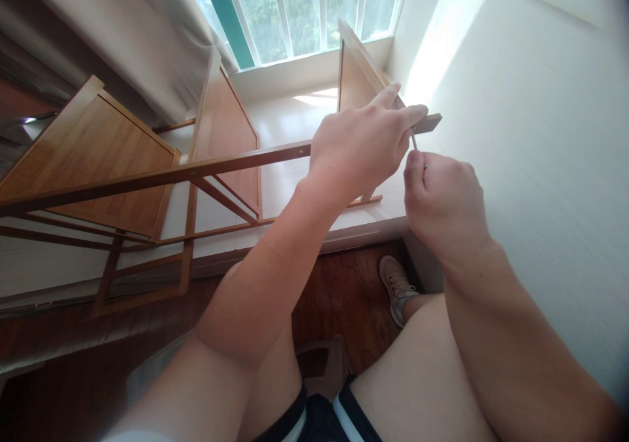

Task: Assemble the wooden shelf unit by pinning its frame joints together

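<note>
A wooden shelf frame lies on its side, its long rail running across the view from the left. My left hand is over the rail's right end, gripping it, with two fingers stretched across the joint with a wooden shelf panel. Just right of it, my right hand is closed round a thin metal tool that looks like a hex key. The tool's tip meets the underside of the rail end near my left fingertips. Most of the tool is hidden in my fist.
Two more wooden panels stand within the frame at left. The frame rests on a white window ledge, below a barred window. A white wall is close on the right, a curtain on the left. A stool shows between my legs.
</note>
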`<state>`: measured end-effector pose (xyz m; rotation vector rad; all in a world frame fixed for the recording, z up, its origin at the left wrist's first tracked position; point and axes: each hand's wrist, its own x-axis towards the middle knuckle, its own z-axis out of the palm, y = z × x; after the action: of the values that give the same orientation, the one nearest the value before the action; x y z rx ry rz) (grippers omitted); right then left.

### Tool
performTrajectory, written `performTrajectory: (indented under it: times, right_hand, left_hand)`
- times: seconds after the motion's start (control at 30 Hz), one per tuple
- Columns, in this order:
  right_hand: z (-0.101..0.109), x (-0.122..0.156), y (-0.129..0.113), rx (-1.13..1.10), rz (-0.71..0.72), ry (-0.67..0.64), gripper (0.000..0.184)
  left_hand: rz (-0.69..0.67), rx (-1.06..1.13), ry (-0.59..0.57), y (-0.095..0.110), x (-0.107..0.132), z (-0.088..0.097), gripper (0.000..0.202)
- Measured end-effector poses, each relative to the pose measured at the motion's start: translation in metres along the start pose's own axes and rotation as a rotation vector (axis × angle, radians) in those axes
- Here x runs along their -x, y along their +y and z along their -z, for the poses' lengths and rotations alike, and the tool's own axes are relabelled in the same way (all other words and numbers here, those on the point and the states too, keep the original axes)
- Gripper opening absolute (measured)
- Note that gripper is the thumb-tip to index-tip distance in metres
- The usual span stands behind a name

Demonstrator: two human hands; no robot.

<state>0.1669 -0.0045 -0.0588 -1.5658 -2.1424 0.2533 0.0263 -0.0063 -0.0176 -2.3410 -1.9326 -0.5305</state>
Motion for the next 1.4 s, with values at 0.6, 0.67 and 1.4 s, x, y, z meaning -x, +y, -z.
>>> performTrajectory:
  times: [0.6, 0.67, 1.4]
  right_hand:
    - [0.0034, -0.0024, -0.0005, 0.003, 0.019, 0.030, 0.042]
    - [0.0042, -0.0013, -0.0025, 0.007, 0.023, 0.023, 0.042]
    - [-0.0042, -0.0034, 0.0011, -0.181, 0.023, 0.017, 0.048]
  left_hand:
    - [0.035, 0.041, -0.022, 0.0011, -0.0004, 0.0008, 0.042]
    - [0.032, 0.030, -0.012, 0.0014, -0.0003, 0.0008, 0.042]
    - [0.024, 0.029, -0.046, 0.0006, -0.0006, 0.0020, 0.041]
